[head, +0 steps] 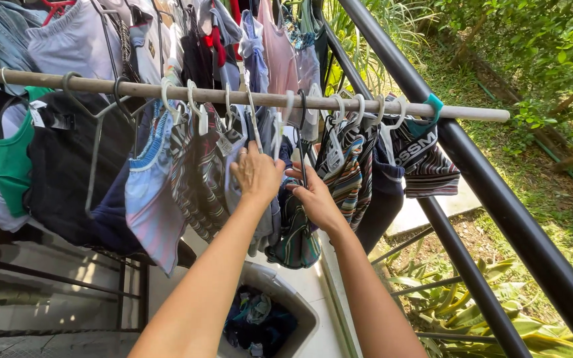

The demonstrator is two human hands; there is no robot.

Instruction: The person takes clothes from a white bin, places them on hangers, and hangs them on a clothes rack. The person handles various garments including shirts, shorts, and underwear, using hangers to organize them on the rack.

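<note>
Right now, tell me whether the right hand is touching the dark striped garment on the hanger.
Touching. The head view shows the right hand with fingers on the dark striped garment.

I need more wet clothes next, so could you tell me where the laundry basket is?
Head view, bottom centre: the laundry basket sits on the floor below both forearms.

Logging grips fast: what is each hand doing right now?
Left hand: fingers closed on a hanging garment.
Right hand: fingers gripping the dark striped garment.
</note>
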